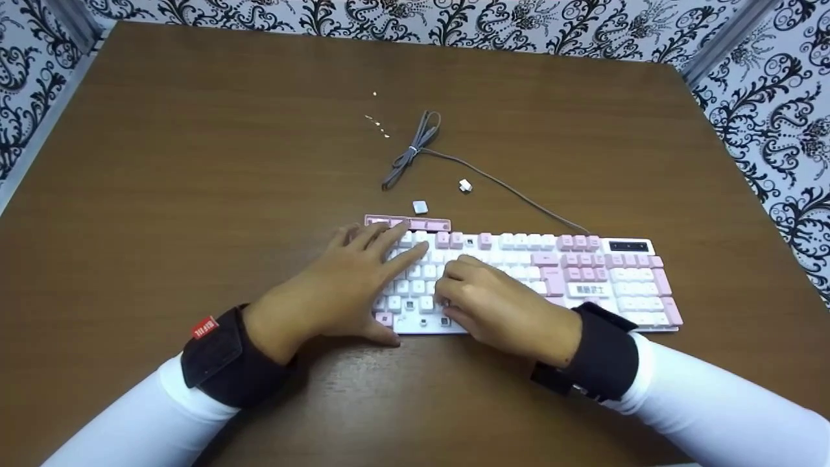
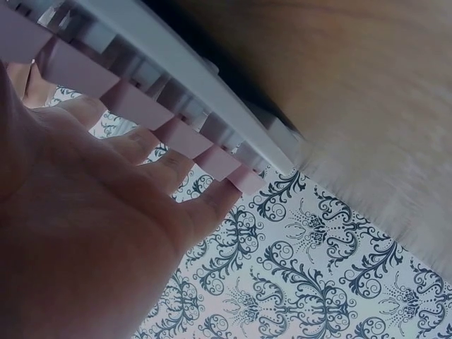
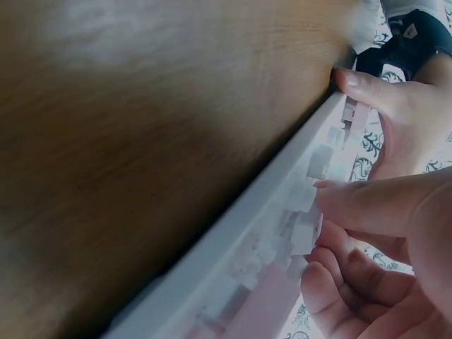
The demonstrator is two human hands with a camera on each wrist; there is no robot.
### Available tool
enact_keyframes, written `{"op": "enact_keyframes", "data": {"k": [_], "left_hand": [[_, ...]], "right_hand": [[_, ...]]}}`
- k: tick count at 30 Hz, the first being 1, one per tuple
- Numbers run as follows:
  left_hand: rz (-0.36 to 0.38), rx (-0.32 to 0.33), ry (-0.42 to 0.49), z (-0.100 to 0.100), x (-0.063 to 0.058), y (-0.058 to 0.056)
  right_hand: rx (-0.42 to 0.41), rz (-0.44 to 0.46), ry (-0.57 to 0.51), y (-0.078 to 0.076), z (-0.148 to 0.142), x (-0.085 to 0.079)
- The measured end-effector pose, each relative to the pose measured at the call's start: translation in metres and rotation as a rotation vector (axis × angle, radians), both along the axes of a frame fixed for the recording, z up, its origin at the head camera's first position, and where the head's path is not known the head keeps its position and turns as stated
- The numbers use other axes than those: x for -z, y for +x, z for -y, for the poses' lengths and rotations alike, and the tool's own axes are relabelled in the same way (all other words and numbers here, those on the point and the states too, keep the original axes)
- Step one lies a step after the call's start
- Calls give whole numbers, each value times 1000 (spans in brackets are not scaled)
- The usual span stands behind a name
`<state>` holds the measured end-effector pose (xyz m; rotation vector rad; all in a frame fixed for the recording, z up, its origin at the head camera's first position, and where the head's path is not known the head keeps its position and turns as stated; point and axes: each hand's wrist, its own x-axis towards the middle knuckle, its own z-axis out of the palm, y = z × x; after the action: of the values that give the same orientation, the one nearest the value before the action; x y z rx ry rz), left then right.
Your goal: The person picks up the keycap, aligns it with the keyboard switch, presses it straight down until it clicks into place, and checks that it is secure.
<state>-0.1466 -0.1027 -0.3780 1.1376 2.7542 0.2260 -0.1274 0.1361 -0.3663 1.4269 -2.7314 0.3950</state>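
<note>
A white and pink keyboard (image 1: 587, 272) lies on the brown table. My left hand (image 1: 337, 279) rests over its left end, fingers spread and fairly straight, thumb at the front edge. Beneath that palm, pink keys (image 2: 138, 109) show in the left wrist view. Thumb and curled fingers of my right hand (image 1: 499, 305) pinch a white keycap (image 3: 306, 233) in the lower left part of the keyboard. Dark key sockets (image 1: 423, 322) show along the front row where caps are off. The right hand covers part of the keys.
Behind the keyboard lie a loose white keycap (image 1: 420, 207) and another small white keycap (image 1: 465, 186). A bundled grey cable (image 1: 415, 150) runs to the keyboard's back edge. Tiny pale bits (image 1: 377, 124) are scattered farther back on the table (image 1: 227, 130).
</note>
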Motion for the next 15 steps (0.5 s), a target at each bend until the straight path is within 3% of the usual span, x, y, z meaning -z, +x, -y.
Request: {"op": "enact_keyframes", "data": {"k": [10,15], "left_hand": [[28,-12,-8,0,-1,0],[39,-9,-17,-1,-3,0]], "right_hand": [[4,86,-57,-6,-4,-10],[66,115,-92,-19,-10,-23]]}}
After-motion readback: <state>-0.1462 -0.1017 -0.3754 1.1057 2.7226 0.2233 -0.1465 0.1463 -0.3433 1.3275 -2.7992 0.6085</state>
